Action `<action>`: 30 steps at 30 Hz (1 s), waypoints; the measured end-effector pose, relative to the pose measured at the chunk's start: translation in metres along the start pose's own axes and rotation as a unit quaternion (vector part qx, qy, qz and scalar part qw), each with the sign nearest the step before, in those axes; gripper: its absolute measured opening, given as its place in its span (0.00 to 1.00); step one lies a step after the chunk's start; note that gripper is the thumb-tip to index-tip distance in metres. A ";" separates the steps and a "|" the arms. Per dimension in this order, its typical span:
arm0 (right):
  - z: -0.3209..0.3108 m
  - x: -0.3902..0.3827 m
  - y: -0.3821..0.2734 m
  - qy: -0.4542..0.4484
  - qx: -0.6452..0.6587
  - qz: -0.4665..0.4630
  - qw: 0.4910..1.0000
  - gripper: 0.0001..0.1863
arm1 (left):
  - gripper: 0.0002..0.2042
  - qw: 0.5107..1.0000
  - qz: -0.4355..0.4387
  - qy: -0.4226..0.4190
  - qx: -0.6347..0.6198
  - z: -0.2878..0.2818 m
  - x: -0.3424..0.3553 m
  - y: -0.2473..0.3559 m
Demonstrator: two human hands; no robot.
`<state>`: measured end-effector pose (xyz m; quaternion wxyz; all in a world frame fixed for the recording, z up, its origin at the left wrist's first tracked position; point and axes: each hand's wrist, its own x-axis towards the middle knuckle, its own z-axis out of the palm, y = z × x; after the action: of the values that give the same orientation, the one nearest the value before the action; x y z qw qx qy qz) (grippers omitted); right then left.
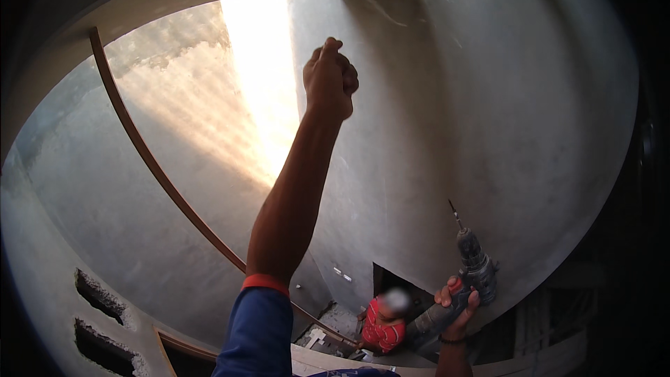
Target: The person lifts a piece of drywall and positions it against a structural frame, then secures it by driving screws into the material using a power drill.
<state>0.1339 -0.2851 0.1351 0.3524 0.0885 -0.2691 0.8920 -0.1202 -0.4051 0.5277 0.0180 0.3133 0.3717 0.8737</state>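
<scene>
My left arm, in a blue sleeve with a red cuff, stretches up in front of the grey plastered wall point(419, 188). My left hand point(329, 80) is closed, thumb and fingers pressed together; whatever they may hold is too small or hidden to make out. At the lower right, my right hand point(459, 307) grips a dark power drill point(476, 265) around its handle. The drill points upward, and its thin bit point(455, 214) stands apart from the wall surface. A dark bracelet circles my right wrist.
A long brown wooden strip point(157, 171) slants across the left side. Below, a person in a red shirt point(382, 328) stands near a dark opening point(391, 278). Two rough slots point(105, 352) are cut at the lower left. Bright sunlight point(258, 63) falls at the top.
</scene>
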 end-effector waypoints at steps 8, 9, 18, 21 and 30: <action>0.023 0.004 -0.010 -0.073 -0.021 -0.012 0.997 0.31 | 0.07 0.978 0.036 -0.004 0.208 0.035 0.075 0.065; 0.027 0.002 -0.010 -0.068 -0.020 -0.018 0.997 0.30 | 0.07 0.974 0.038 -0.016 0.224 0.036 0.073 0.068; 0.028 0.007 0.001 -0.071 0.067 0.006 0.995 0.30 | 0.09 0.401 0.483 -0.083 0.774 0.040 0.043 0.040; 0.013 0.008 0.004 -0.059 0.075 0.013 0.995 0.32 | 0.17 0.266 0.458 -0.108 0.841 0.061 0.011 0.044; -0.007 0.020 0.019 -0.187 0.176 0.003 0.967 0.26 | 0.33 0.014 0.323 -0.004 0.946 0.079 -0.065 0.103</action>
<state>0.1065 -0.2817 0.1280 0.2726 0.3132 -0.1694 0.8938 -0.0030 -0.4460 0.6031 -0.5764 0.1451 0.7310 -0.3352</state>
